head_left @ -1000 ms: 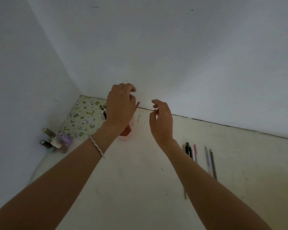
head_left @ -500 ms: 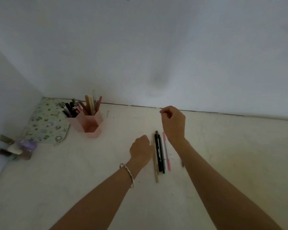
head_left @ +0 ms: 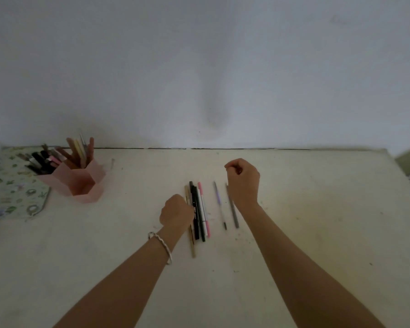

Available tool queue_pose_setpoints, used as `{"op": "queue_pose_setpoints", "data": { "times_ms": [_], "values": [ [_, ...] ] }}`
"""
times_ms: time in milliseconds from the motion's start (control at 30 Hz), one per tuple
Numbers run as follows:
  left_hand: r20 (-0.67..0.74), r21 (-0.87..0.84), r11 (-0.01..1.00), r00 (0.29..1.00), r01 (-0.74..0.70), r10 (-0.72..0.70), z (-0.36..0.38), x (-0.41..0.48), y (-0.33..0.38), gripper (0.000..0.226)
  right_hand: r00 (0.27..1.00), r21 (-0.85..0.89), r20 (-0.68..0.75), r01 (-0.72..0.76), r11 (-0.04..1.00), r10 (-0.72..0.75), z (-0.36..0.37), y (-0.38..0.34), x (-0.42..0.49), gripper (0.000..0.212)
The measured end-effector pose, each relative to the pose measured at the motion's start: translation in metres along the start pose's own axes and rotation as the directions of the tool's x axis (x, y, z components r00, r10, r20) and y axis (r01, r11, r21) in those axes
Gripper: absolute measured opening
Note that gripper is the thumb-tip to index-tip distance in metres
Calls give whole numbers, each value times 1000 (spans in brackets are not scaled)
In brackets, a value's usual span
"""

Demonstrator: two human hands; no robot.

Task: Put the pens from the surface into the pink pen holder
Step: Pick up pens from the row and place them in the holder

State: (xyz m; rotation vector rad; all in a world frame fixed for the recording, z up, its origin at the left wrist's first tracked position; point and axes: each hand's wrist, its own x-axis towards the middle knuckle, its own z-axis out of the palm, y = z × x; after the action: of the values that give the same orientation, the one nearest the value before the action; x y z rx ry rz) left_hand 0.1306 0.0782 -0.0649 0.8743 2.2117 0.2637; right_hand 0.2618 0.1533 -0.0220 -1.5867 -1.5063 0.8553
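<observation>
At the far left of the cream bench [head_left: 317, 221] lies a floral-print mat [head_left: 10, 185], and just beside it stands the pink hexagonal plastic pen holder [head_left: 81, 183], already crowded with pens. Well right of it, the left hand [head_left: 175, 210], a silver bracelet [head_left: 162, 245] on its wrist, is knuckles-up against a tight row of pens: a tan pen [head_left: 192, 245], black pens [head_left: 200, 223] and a white pen with pink ends [head_left: 203, 204]. Its fingers curl underneath, so I cannot tell whether they grip any. A slim lilac pen [head_left: 217, 197] and a grey pen [head_left: 234, 216] lie apart. The right hand [head_left: 243, 179] hovers over the grey pen, fingers [head_left: 232, 165] curled tight on nothing visible.
</observation>
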Motion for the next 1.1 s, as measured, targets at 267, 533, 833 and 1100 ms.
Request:
{"op": "queue_pose_setpoints", "data": {
  "times_ms": [267, 533, 833, 1100],
  "values": [
    [-16, 72, 997, 1000, 9, -8, -2, -1, 1, 13, 975, 18, -95, -200, 980, 201, -19, 20, 12, 26],
    [-52, 55, 998, 999, 7, -4, 0, 0, 0, 9, 969, 1, -58, -239, 971, 239, -17, 27, 4, 26],
    [59, -190, 981, 998, 29, -18, -9, 9, -1, 30, 979, -50, -41, -201, 978, 199, -17, 28, 4, 24],
    [-184, -368, 911, 975, -185, 124, -55, 16, 0, 18, 942, -538, 269, -28, 843, 203, 7, 65, -18, 40]
  ]
}}
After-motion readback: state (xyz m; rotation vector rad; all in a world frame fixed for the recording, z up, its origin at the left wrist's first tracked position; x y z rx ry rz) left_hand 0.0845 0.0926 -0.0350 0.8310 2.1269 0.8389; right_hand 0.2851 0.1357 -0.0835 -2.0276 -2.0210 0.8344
